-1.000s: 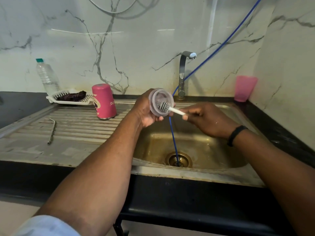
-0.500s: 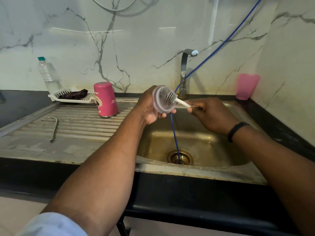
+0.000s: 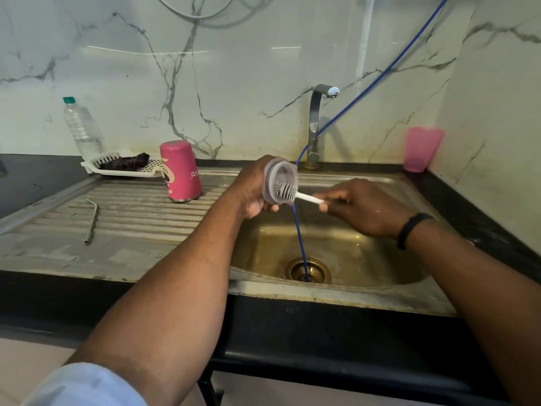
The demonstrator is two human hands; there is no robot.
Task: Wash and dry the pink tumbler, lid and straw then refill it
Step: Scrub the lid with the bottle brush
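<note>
We are reading only two pale letters, "as", on the side of the pink tumbler (image 3: 181, 171); whatever follows them is curving out of sight, and the dark figure printed on it is too partly seen to name. The tumbler is standing mouth down on the ribbed steel draining board (image 3: 140, 212), at about ten o'clock from our hands. The metal straw (image 3: 92, 219) is lying on the same board, further out at nine o'clock.

Our left hand (image 3: 251, 191) is gripping the clear lid (image 3: 278, 181) over the sink basin (image 3: 336, 244), inner face turned toward the right. Our right hand (image 3: 360, 209), with a black band (image 3: 409, 230) on its wrist, is pinching the white handle of a small brush (image 3: 292, 193), whose bristles are pressing into the lid.

A blue hose (image 3: 301, 230) is dropping past the lid into the drain (image 3: 307, 269) at six o'clock. The tap (image 3: 314, 127) is standing at twelve o'clock against a white marble-look wall (image 3: 234, 98). At two o'clock a pink cup (image 3: 421, 149) is sitting in the corner of the black counter (image 3: 35, 177). At ten o'clock a white tray (image 3: 146, 168) is holding a dark cloth (image 3: 124, 162), with a green-capped water bottle (image 3: 82, 127) behind it.
</note>
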